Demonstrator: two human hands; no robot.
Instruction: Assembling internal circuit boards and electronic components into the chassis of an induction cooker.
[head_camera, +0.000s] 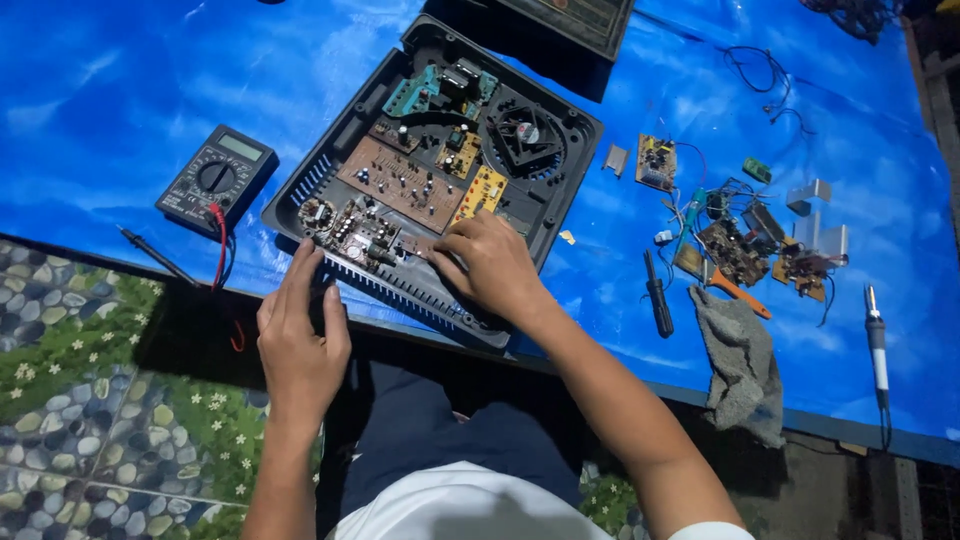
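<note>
Opened black appliance housing (330, 175), circuit boards and a small fan exposed inside, lying on the blue sheet (120, 90) at the near edge. Left hand (300, 340) loose, fingers stretched onto the finned near rim, gripping nothing. Right hand (490, 265) curled over the board by the heatsink (350, 235), fingertips pinched; grip contents unclear. Multimeter (217, 178) lying to the left; grey cloth (742, 365), loose boards to the right.

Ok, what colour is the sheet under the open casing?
Bright blue sheet, streaked white; head view shows it best.
</note>
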